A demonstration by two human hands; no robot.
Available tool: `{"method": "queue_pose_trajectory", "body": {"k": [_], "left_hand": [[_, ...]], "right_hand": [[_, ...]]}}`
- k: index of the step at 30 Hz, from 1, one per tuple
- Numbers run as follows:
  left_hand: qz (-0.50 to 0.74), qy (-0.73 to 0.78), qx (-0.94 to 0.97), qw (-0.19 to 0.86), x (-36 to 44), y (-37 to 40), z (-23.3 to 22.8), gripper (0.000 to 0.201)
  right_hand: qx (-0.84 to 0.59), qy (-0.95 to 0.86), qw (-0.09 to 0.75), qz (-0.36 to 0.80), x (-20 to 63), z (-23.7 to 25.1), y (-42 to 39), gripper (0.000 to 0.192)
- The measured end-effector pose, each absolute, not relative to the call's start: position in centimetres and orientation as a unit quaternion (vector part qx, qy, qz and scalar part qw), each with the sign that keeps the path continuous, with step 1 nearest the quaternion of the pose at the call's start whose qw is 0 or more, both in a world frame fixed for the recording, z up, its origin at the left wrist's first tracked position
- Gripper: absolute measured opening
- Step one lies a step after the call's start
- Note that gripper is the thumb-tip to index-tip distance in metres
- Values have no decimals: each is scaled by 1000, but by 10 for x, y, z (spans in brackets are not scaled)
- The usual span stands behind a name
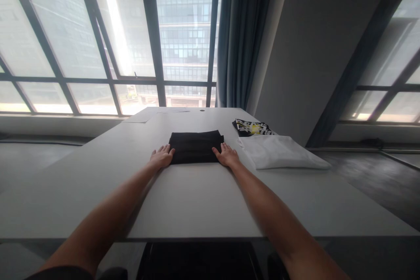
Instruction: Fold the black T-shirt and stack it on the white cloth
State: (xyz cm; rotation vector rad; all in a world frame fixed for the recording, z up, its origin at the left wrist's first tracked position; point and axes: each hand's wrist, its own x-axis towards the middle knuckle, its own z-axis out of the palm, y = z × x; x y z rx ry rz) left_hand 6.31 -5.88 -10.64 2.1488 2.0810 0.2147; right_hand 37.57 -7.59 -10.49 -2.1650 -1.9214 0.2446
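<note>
Both hands lie flat with the fingers spread out, so neither grip is closed on anything. On one side, the left hand (162,156) rests on the worktop (193,201) and touches the near left corner of the folded black cloth (195,146). Over on the other side, the right hand (226,155) rests the same way and touches the near right corner of that cloth. So the black cloth sits right between the two hands, with its near edge in line with the fingers. It is folded into a neat block and lies flat around the middle of the worktop, a bit closer to the far edge than to the near one.

Next to the right hand, toward the right edge of the worktop, lies a folded white cloth (282,152). It is near the black cloth but does not touch it. Behind the white cloth, at the far right corner, lies a folded black cloth with yellow and white print (252,127). Some thin white sheets (139,118) lie flat at the far left corner. Past the far edge are big windows (98,35) and a grey-blue curtain (243,35).
</note>
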Motion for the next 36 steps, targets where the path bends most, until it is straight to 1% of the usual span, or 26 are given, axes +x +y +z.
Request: {"method": "queue_pose_trajectory", "body": {"k": [6, 9, 11, 13, 15, 17, 19, 20, 22, 24, 27, 29, 31, 33, 34, 36], "left_hand": [[81, 680, 725, 70, 58, -58, -107, 65], [87, 675, 730, 68, 52, -58, -108, 64], [88, 671, 733, 68, 48, -57, -109, 62], [86, 667, 737, 68, 45, -55, -110, 60], [83, 664, 740, 68, 44, -54, -111, 60], [83, 660, 744, 67, 44, -54, -111, 59], [84, 657, 746, 64, 44, -55, -110, 57], [86, 656, 747, 63, 44, -55, -110, 57], [88, 656, 747, 63, 44, -57, -109, 57], [90, 657, 746, 63, 44, -58, -107, 57], [94, 657, 746, 62, 44, -60, -105, 57], [97, 654, 748, 61, 43, -61, -103, 56], [97, 648, 753, 63, 42, -62, -102, 55], [96, 638, 761, 64, 41, -62, -102, 55], [96, 632, 766, 63, 40, -62, -102, 55], [96, 625, 772, 61, 39, -62, -103, 57]], "right_hand": [[-788, -592, 167, 36, 375, -106, -85, 87], [-796, -577, 182, 30, 380, -103, -85, 80], [-783, -587, 200, 45, 385, -100, -81, 70], [-759, -599, 244, 74, 389, -97, -77, 60], [-730, -594, 317, 120, 391, -95, -71, 52], [-699, -560, 399, 196, 392, -95, -67, 46], [-672, -505, 460, 287, 391, -97, -65, 44], [-661, -478, 478, 326, 391, -99, -64, 46], [-653, -451, 492, 357, 390, -102, -63, 50], [-661, -465, 492, 323, 390, -104, -63, 51], [-669, -533, 478, 200, 390, -97, -64, 44], [-639, -596, 472, 117, 393, -87, -64, 40], [-586, -650, 481, 59, 400, -77, -65, 40], [-561, -671, 484, 36, 410, -73, -66, 45], [-570, -669, 474, 39, 416, -74, -67, 48], [-617, -656, 430, 66, 427, -81, -67, 54]]}}
